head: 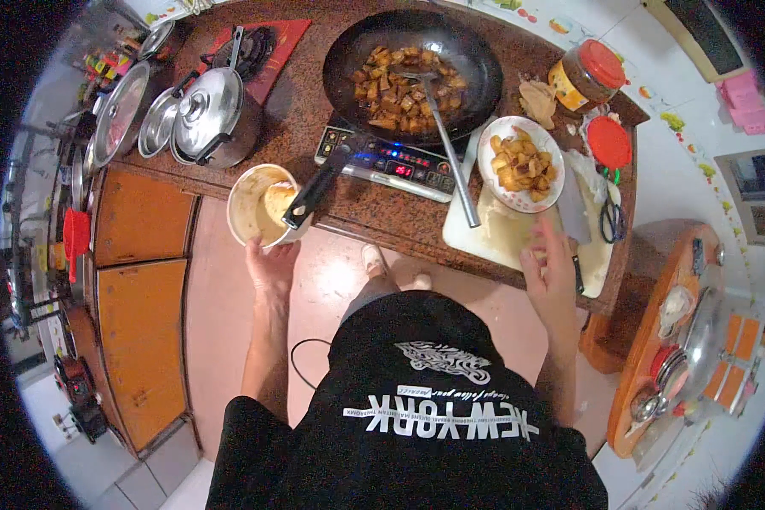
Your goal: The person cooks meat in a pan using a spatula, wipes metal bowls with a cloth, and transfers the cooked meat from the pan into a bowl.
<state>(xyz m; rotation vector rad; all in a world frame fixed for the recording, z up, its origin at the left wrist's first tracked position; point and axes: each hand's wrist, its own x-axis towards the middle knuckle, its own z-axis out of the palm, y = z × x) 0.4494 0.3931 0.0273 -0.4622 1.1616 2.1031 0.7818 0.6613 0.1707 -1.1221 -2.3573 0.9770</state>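
Note:
My left hand [271, 262] grips a white tub [236, 207] by its underside, out past the counter's front edge. Inside the tub are pale residue and a lump of something cream-coloured. The black wok handle [319, 188] crosses in front of the tub's right side. With fingers apart and nothing held, my right hand [548, 268] is over the front of a white cutting board [494, 233]. Its fingertips are just below a white plate [484, 153] of browned food pieces [524, 167]; whether they touch is unclear. A knife [574, 213] lies on the board to the right.
Browned cubes [408, 95] fill the wok [344, 57], where a metal spatula [449, 159] rests. Beneath is a lit induction cooker [382, 169]. A lidded steel pot [213, 105] stands left. Scissors [612, 220], a red-lidded jar [583, 76] and a wooden table [634, 395] are right.

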